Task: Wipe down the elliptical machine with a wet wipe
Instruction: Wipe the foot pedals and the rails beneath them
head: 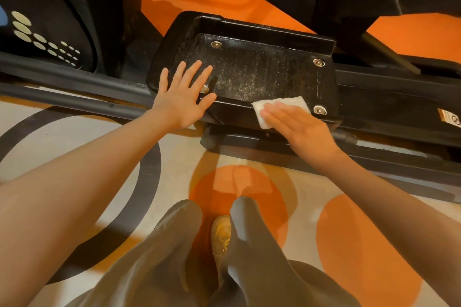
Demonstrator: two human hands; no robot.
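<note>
Wiping of elliptical foot pedal, near rim, seen from above.

From left to right: flywheel housing (47, 32) with pale dots at far left; left hand (183, 97), fingers spread and straight, laid flat on the left end of the foot pedal (252, 70), apparently bracing it; dusty, speckled pedal floor with four metal bolts at the corners; folded wet wipe (277, 107) pressed against the pedal's near rim under the flat, close-set fingers of the right hand (299, 124), not pinched; side rail (389, 97) running on to the right. Likely risks: pedal sliding or swinging on its linkage if the bracing hand lifts; wipe slipping from under uncurled fingers on the narrow rim; grit merely smeared about if the same face of the wipe is reused on the speckled floor.
</note>
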